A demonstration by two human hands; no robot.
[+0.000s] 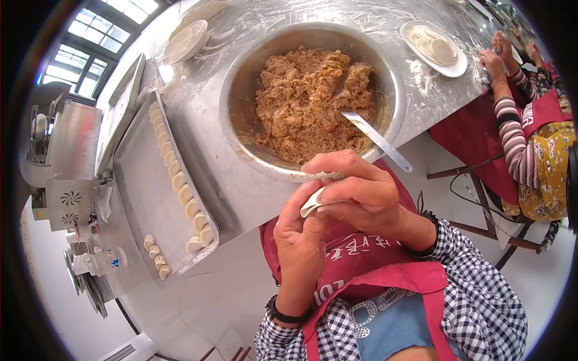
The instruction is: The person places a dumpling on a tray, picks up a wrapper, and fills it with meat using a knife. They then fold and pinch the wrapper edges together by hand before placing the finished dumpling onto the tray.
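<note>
My left hand (299,234) and my right hand (364,195) meet in front of the big bowl's near rim. Between their fingers is a dumpling (312,203), its white wrapper folded over and pinched. Part of it is hidden behind my right fingers, and some filling seems smeared on the right index finger. Just beyond stands a wide metal bowl (227,99) holding a mound of brown minced filling (307,99). A flat metal spreader (378,141) is stuck in the filling, its handle leaning over the near right rim.
To the left, a metal tray (141,186) carries a long row of dumplings (174,171) and a short row of several more. Plates of wrappers stand at far left (186,43) and far right (430,48). Co-workers' hands (497,57) are at the right, near stools (481,198).
</note>
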